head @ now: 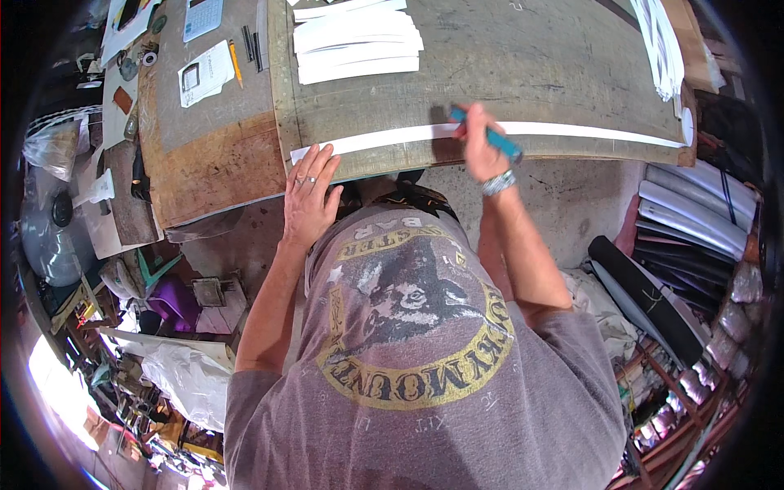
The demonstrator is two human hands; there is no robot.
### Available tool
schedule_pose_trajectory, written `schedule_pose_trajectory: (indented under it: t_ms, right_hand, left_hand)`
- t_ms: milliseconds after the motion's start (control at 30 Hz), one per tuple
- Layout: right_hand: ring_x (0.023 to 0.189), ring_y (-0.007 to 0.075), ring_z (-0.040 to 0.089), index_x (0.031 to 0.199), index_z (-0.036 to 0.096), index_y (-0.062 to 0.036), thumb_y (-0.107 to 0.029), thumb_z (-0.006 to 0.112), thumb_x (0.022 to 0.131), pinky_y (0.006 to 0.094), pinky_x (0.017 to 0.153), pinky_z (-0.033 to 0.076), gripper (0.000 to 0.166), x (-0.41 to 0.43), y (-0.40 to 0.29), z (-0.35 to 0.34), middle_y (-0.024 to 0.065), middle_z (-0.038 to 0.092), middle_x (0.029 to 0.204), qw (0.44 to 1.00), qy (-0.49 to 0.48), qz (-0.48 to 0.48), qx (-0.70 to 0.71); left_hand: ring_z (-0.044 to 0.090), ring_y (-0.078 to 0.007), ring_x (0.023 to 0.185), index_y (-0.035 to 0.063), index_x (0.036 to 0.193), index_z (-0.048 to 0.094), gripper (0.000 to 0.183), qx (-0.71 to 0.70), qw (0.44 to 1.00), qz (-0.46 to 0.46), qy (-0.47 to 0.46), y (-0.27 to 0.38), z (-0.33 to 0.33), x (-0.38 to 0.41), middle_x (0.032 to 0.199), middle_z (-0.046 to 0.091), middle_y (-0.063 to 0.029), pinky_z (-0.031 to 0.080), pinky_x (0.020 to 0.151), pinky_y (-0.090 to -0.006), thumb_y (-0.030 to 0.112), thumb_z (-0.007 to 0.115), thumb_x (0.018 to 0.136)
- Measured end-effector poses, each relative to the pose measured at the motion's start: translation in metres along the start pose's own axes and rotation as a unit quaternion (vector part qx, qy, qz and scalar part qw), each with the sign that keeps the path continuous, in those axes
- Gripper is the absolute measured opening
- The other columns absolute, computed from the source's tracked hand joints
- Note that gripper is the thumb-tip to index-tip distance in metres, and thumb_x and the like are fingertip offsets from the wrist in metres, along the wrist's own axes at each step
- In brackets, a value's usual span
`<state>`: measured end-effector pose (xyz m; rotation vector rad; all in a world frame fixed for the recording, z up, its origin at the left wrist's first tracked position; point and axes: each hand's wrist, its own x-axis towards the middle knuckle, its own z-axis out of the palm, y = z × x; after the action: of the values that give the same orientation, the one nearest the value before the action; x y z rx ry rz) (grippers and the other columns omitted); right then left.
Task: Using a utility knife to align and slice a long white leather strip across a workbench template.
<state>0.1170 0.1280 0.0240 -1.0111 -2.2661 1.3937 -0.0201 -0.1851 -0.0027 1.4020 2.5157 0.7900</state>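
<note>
A long narrow white strip (392,136) lies along the front edge of the wooden worktable (520,73). Its right end runs to a white roll (688,127) at the table's right corner. My left hand (311,196) lies flat, its fingertips on the strip's left end, holding nothing. My right hand (481,147) grips a teal-handled tool (505,144) above the strip's middle; blur hides what kind it is. The tool and hand cast a dark shadow on the table. Behind the strip is a stack of cut white strips (358,43).
More long white strips (661,49) lie at the far right. On the left board are an orange pencil (236,64), a paper note (206,73) with writing and a calculator (203,18). Rolled sheets (698,202) are stacked below right. A clear plastic bag (190,380) lies lower left.
</note>
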Motion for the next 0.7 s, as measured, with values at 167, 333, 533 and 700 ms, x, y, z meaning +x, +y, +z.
schedule_pose_trajectory:
  t_ms: [167, 333, 533, 700]
  right_hand:
    - [0.087, 0.0385, 0.071, 0.111, 0.072, 0.0046, -0.028, 0.05, 0.111, 0.0449, 0.078, 0.055, 0.04, -0.055, -0.003, 0.054, 0.0229, 0.071, 0.096, 0.993, 0.019, -0.11, 0.037]
    - [0.094, 0.0435, 0.069, 0.114, 0.071, 0.0052, -0.026, 0.05, 0.111, 0.0482, 0.083, 0.054, 0.037, -0.06, -0.007, 0.062, 0.0249, 0.07, 0.103, 0.991, 0.019, -0.129, -0.013]
    - [0.094, 0.0441, 0.068, 0.115, 0.071, 0.0055, -0.021, 0.052, 0.109, 0.049, 0.084, 0.054, 0.033, -0.061, -0.006, 0.064, 0.0254, 0.07, 0.102, 0.991, 0.027, -0.131, -0.027]
    - [0.094, 0.044, 0.068, 0.114, 0.071, 0.006, -0.02, 0.054, 0.108, 0.0491, 0.084, 0.054, 0.032, -0.06, -0.007, 0.064, 0.0255, 0.07, 0.102, 0.989, 0.026, -0.14, -0.036]
  left_hand:
    - [0.04, -0.0262, 0.155, 0.0103, 0.149, 0.058, 0.064, 0.004, 1.0, 0.001, -0.013, 0.0, -0.003, 0.002, 0.161, 0.05, -0.0059, 0.035, 0.125, -0.0471, 0.01, 0.079, 0.088]
    - [0.04, -0.0255, 0.155, 0.0111, 0.148, 0.059, 0.066, 0.005, 1.0, 0.012, -0.009, -0.004, -0.001, 0.001, 0.161, 0.051, -0.0051, 0.035, 0.126, -0.0465, 0.01, 0.08, 0.086]
    - [0.036, -0.028, 0.158, 0.0121, 0.151, 0.057, 0.066, -0.006, 1.0, 0.005, -0.029, -0.007, 0.0, 0.0, 0.165, 0.046, -0.0055, 0.032, 0.129, -0.0501, 0.01, 0.079, 0.089]
    - [0.037, -0.0266, 0.157, 0.0118, 0.15, 0.057, 0.066, 0.0, 1.0, 0.011, -0.021, -0.007, 0.001, 0.0, 0.164, 0.047, -0.0048, 0.033, 0.128, -0.0484, 0.011, 0.079, 0.088]
